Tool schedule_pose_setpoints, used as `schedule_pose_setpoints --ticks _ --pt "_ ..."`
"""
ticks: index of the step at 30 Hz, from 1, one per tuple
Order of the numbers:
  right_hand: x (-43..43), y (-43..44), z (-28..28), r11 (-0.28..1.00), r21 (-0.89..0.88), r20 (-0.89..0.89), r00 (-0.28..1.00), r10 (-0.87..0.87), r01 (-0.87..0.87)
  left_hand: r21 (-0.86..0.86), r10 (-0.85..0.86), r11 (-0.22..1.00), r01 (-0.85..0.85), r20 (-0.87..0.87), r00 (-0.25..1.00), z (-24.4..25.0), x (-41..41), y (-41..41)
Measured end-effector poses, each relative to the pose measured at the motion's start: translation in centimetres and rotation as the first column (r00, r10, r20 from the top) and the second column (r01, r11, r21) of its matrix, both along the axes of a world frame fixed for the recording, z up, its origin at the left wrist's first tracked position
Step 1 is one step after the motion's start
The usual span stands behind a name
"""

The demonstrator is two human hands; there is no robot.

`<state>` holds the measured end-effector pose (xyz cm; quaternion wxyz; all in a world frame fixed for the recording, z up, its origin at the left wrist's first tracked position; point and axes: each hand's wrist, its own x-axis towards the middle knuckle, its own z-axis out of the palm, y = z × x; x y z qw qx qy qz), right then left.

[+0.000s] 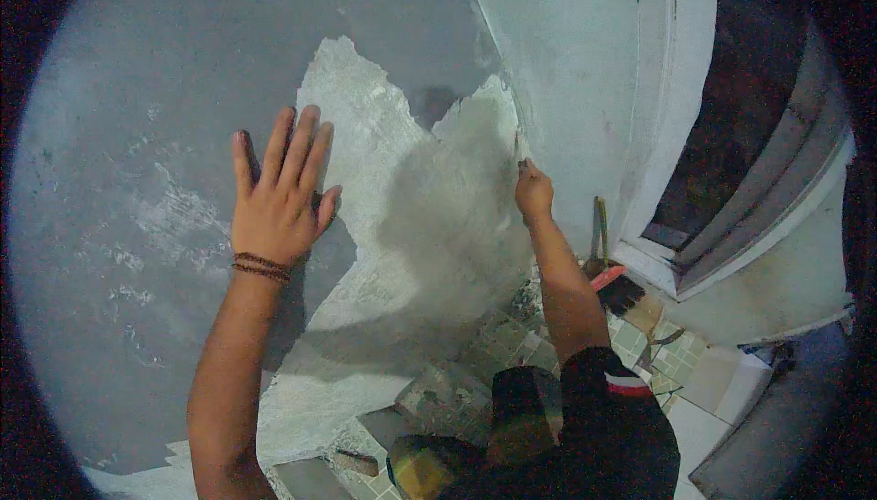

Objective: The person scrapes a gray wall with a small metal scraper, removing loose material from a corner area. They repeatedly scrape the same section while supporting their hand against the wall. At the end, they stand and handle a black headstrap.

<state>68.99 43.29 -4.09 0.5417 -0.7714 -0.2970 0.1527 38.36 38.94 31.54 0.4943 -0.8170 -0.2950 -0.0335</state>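
Note:
My left hand point(281, 192) lies with its fingers spread against the grey painted wall point(205, 75), its fingertips beside the edge of a pale bare patch point(370, 157). The patch has a jagged outline where the grey coating is gone. At the patch's right side, my right hand point(534, 188) is closed around a thin scraping tool point(519, 140), whose exact kind cannot be told. The tool touches the wall near the corner with the light-coloured adjoining wall point(569, 75). Shadows fall over the middle of the patch.
A broom point(620, 291) with a pinkish-red part stands near the corner, below a white-framed opening point(661, 257). The floor is of patterned tiles point(627, 339) with debris along the wall's foot. A grey covered object point(774, 418) lies at the lower right.

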Motion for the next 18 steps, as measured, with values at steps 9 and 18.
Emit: schedule_pose_setpoints --ticks 9,18 --pt "0.0 -0.5 -0.2 0.992 0.126 -0.132 0.991 0.01 0.006 -0.009 0.007 1.0 -0.007 -0.004 1.0 0.2 0.0 0.0" --pt "0.2 -1.4 -1.0 0.997 0.062 -0.123 0.991 0.045 -0.038 0.005 -0.002 1.0 0.002 -0.012 1.0 0.0 -0.1 0.1"
